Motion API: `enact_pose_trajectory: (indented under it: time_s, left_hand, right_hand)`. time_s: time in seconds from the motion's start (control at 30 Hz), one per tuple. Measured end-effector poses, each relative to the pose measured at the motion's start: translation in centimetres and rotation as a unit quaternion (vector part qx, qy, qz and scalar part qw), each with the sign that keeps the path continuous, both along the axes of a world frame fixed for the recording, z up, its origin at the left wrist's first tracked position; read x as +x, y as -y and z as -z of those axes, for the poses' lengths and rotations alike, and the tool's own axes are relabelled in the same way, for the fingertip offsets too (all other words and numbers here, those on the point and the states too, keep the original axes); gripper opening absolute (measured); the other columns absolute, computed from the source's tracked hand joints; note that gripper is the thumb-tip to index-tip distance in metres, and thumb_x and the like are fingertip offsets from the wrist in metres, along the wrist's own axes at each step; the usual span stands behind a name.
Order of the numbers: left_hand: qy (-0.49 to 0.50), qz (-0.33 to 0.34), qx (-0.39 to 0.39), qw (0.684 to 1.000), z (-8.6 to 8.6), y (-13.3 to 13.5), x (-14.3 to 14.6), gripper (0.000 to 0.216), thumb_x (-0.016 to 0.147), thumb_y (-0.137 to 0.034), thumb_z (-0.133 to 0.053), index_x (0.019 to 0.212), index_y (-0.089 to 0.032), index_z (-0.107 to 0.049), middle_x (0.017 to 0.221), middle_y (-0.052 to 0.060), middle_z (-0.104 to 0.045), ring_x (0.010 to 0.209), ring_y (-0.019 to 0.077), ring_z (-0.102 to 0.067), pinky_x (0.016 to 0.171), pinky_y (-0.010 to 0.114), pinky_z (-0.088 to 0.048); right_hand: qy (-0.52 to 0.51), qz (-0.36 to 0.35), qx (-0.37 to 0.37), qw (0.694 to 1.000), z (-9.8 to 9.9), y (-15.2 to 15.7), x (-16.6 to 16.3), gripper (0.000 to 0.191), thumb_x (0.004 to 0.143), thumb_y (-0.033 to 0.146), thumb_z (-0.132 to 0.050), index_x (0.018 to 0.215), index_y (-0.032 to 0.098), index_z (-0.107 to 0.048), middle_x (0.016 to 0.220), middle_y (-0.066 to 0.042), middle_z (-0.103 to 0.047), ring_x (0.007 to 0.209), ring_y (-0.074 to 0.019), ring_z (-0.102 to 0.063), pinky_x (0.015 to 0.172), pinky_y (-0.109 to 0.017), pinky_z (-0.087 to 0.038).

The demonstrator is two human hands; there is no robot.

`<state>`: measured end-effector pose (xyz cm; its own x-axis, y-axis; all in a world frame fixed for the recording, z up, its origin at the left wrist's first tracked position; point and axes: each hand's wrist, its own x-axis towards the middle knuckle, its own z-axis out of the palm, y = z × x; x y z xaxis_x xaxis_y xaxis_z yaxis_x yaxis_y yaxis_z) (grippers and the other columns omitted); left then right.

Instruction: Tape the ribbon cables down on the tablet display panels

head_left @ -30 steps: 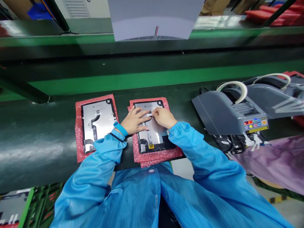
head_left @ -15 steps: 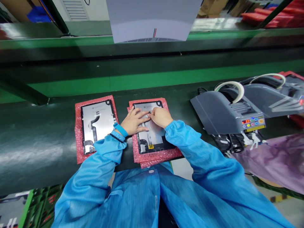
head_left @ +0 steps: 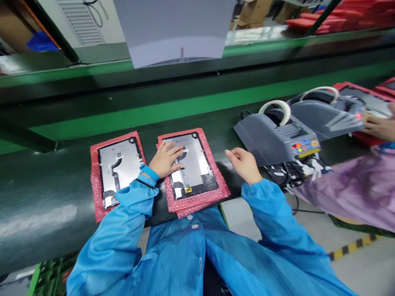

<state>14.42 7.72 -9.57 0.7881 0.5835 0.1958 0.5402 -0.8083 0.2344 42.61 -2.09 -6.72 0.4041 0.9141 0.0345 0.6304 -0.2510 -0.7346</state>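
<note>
My left hand (head_left: 166,159) lies with spread fingers on the left side of a flat silver screen panel (head_left: 194,164). This panel has a black border, a dark ribbon cable partly under my fingers, and a yellow patch low down. Red bubble-wrap sheets (head_left: 217,170) lie beneath it. Off to the panel's right, above the bench, my right hand (head_left: 243,163) is closed with thumb and fingers together; whatever may be in them is too small to make out. A second silver panel (head_left: 128,160) rests on red bubble wrap to the left, beside my left forearm.
Grey tape dispensers (head_left: 274,137) with pale tape rolls stand on the dark bench (head_left: 52,205) at right, cables below. Beyond them are a co-worker's hand (head_left: 382,125) and purple sleeve (head_left: 345,181). A white sheet (head_left: 175,33) hangs in front of the shelf.
My right hand has left the panel and moved right, away from it. My left hand stays on the panel. The view has turned right, bringing in the co-worker's hand.
</note>
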Motion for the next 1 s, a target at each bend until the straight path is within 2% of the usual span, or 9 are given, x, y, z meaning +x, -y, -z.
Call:
enact_pose_trajectory:
  time_s: [0.07,0.13,0.17,0.23,0.33,0.5,0.67,0.8,1.0]
  left_hand:
    - [0.004,-0.006,0.021,1.0,-0.2,0.0,0.1,0.052,0.083,-0.054,-0.054,0.122,-0.02,-0.061,0.136,0.01,-0.052,0.124,0.0343,-0.037,0.111,0.059,-0.02]
    - [0.013,-0.016,0.047,0.999,-0.5,-0.3,0.3,0.045,0.082,-0.051,-0.057,0.114,-0.021,-0.066,0.138,0.01,-0.05,0.123,0.0349,-0.038,0.109,0.06,-0.023]
    - [0.017,-0.024,0.059,0.998,-0.6,-0.4,0.5,0.04,0.082,-0.05,-0.057,0.109,-0.022,-0.068,0.138,0.009,-0.049,0.124,0.035,-0.038,0.109,0.06,-0.022]
    - [0.03,-0.042,0.076,0.996,-1.0,-0.5,1.1,0.033,0.082,-0.046,-0.058,0.102,-0.023,-0.07,0.138,0.009,-0.049,0.124,0.0353,-0.038,0.109,0.061,-0.021]
    - [0.054,-0.063,0.092,0.992,-1.9,-0.1,2.1,0.032,0.083,-0.042,-0.056,0.104,-0.022,-0.07,0.136,0.011,-0.05,0.124,0.0354,-0.039,0.109,0.061,-0.021]
    - [0.066,-0.06,0.112,0.99,-3.1,1.3,3.3,0.033,0.087,-0.042,-0.05,0.105,-0.022,-0.069,0.132,0.011,-0.053,0.12,0.0333,-0.042,0.108,0.06,-0.024]
    - [0.073,-0.052,0.101,0.991,-3.2,1.5,4.4,0.034,0.09,-0.042,-0.045,0.102,-0.021,-0.069,0.128,0.011,-0.055,0.117,0.0317,-0.043,0.104,0.056,-0.033]
    - [0.069,-0.043,0.087,0.993,-3.2,1.4,5.7,0.035,0.09,-0.043,-0.045,0.1,-0.021,-0.069,0.123,0.011,-0.057,0.115,0.032,-0.043,0.1,0.055,-0.036]
    - [0.069,-0.025,0.071,0.995,-3.2,1.7,6.7,0.037,0.09,-0.044,-0.044,0.099,-0.019,-0.07,0.122,0.013,-0.057,0.116,0.0318,-0.041,0.102,0.054,-0.035]
  right_hand:
    - [-0.142,0.118,0.079,0.98,1.1,3.9,3.1,0.045,0.072,0.065,-0.054,0.061,0.021,-0.048,0.044,0.006,-0.042,0.041,-0.0092,-0.039,0.042,-0.023,-0.031]
    - [-0.232,0.238,0.146,0.932,1.7,6.8,5.7,0.05,0.063,0.069,-0.059,0.062,0.021,-0.048,0.043,0.007,-0.041,0.037,-0.0073,-0.036,0.038,-0.021,-0.028]
    - [-0.258,0.281,0.172,0.908,1.7,7.8,6.9,0.051,0.058,0.069,-0.062,0.063,0.021,-0.049,0.044,0.007,-0.043,0.037,-0.0068,-0.038,0.037,-0.02,-0.028]
    - [-0.295,0.324,0.204,0.875,1.4,8.6,8.8,0.053,0.053,0.068,-0.066,0.065,0.019,-0.051,0.048,0.006,-0.048,0.04,-0.0066,-0.043,0.037,-0.019,-0.032]
    - [-0.333,0.321,0.218,0.859,0.8,7.8,10.7,0.051,0.052,0.064,-0.07,0.068,0.018,-0.053,0.054,0.004,-0.054,0.044,-0.0066,-0.05,0.039,-0.018,-0.037]
    - [-0.311,0.289,0.266,0.866,0.8,6.7,11.7,0.045,0.05,0.052,-0.078,0.066,0.017,-0.053,0.052,0.006,-0.052,0.045,-0.0061,-0.05,0.038,-0.016,-0.036]
    - [-0.288,0.299,0.311,0.855,1.7,8.1,12.2,0.045,0.06,0.056,-0.073,0.071,0.018,-0.051,0.059,0.004,-0.056,0.05,-0.0082,-0.055,0.038,-0.016,-0.038]
    - [-0.315,0.297,0.314,0.845,1.7,8.1,12.2,0.05,0.06,0.055,-0.072,0.084,0.021,-0.046,0.068,0.003,-0.062,0.055,-0.0099,-0.061,0.039,-0.016,-0.039]
    - [-0.309,0.297,0.306,0.85,1.6,6.8,12.1,0.052,0.057,0.047,-0.075,0.087,0.023,-0.041,0.064,0.006,-0.06,0.052,-0.0102,-0.059,0.037,-0.015,-0.034]
